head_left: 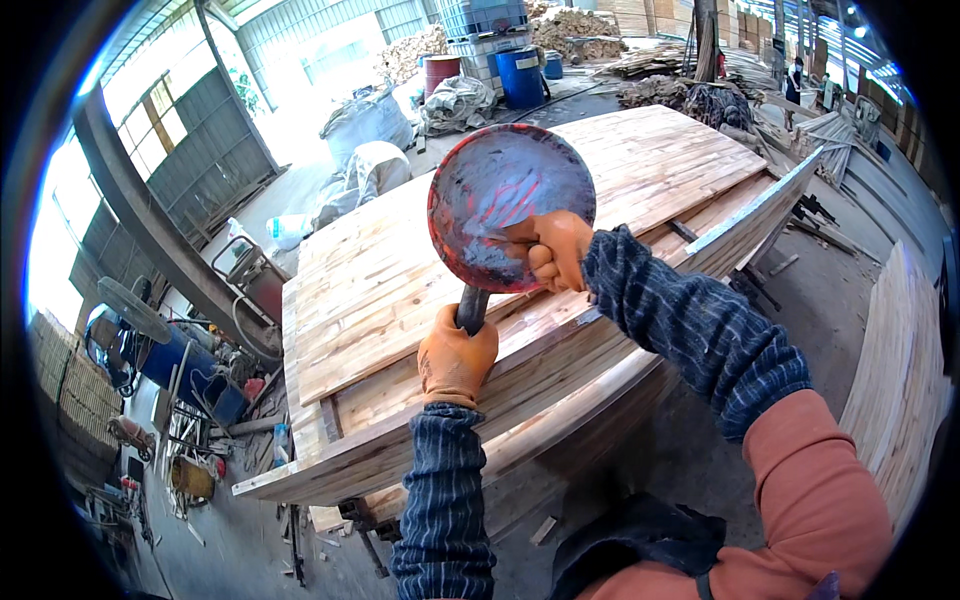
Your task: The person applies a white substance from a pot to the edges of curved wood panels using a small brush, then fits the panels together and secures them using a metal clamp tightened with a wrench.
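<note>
We see orange gloves [457, 362], dark blue sleeve covers [443, 505] with thin pale stripes and gathered ends, and a salmon-pink top [815, 480].

From where I stand, 1 round pan [470, 180] masks part of the wood panel [380, 280] behind it. The left hand [458, 358] encloses most of the handle [472, 308]; its far end is concealed. Whether the right hand [562, 250] holds anything against the pan cannot be determined. The left sleeve [442, 500] is cut off at the lower edge, the stacked boards [890, 370] at the right rim. 1 distant person [793, 85] appears too small to resolve.
</note>
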`<state>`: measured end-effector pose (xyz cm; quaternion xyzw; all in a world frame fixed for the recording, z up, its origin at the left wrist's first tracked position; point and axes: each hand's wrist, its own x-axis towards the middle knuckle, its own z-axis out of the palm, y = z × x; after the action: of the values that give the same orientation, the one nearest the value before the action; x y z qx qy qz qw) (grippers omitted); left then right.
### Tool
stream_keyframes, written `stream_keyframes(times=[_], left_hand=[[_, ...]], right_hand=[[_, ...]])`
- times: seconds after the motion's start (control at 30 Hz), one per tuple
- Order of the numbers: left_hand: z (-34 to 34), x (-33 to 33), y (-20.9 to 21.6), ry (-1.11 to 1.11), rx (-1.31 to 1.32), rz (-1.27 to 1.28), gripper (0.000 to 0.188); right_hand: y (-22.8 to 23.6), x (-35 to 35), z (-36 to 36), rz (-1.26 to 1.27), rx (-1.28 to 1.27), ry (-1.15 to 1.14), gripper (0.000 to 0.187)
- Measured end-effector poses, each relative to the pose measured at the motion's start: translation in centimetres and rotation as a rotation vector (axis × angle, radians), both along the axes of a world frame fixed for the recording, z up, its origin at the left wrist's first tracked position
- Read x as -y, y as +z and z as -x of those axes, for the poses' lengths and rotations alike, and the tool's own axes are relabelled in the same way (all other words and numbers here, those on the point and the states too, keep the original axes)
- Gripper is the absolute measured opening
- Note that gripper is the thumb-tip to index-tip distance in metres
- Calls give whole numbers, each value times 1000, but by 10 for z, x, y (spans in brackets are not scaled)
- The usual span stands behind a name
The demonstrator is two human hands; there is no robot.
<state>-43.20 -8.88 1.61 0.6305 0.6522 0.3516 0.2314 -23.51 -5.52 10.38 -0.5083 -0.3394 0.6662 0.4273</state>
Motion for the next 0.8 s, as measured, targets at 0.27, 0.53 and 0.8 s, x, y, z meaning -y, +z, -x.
stream_keyframes(times=[0.27, 0.53, 0.8], left_hand=[[5, -7, -17, -1, 10, -162, 27], [6, -8, -19, -8, 36, -165, 26], [2, 0, -4, 9, 7, -9, 35]], right_hand=[[-8, -4, 4, 65, -150, -12, 17], [-10, -8, 12, -122, 32, -30, 19], [-5, -18, 4, -55, -227, -48, 20]])
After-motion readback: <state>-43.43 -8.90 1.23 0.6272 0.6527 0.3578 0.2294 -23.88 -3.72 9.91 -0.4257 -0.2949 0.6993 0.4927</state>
